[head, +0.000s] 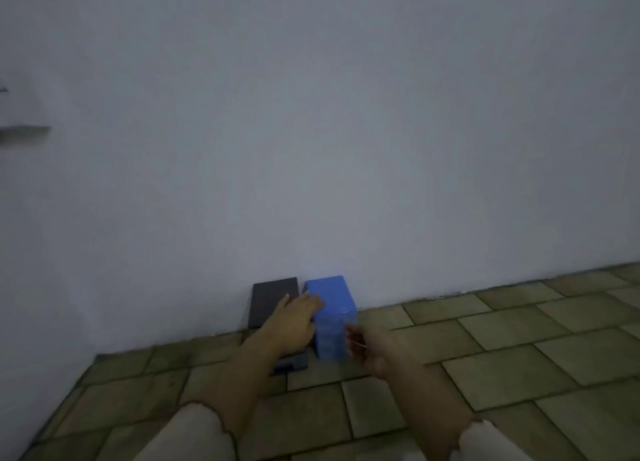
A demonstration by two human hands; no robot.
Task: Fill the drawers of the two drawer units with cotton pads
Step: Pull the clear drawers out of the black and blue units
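Left hand (294, 322) is out flat, fingers straight, palm down across the gap between the two drawer units, fingertips touching the top left edge of the blue drawer unit (332, 316), holding nothing. Right hand (367, 349) sits just beside the blue unit's front right corner, and it's badly blurred; the fingers look curled, something thin and pale may be pinched there, but honestly I cannot tell whether it grips anything. Both units stand on the tiled floor (502, 339), backed up against the pale wall (311, 131), side by side and close together. The dark grey drawer unit (272, 299) is on the left, partly covered by the left hand and wrist, and a dark drawer (292, 363) sticks out at its base towards the camera, showing under the left forearm. The blue unit's front shows faint stacked drawer lines, too smeared to say whether any is pulled out. Pale sleeves (194, 436) frame the bottom edge on both arms. Cotton pads can't be made out in this blur.
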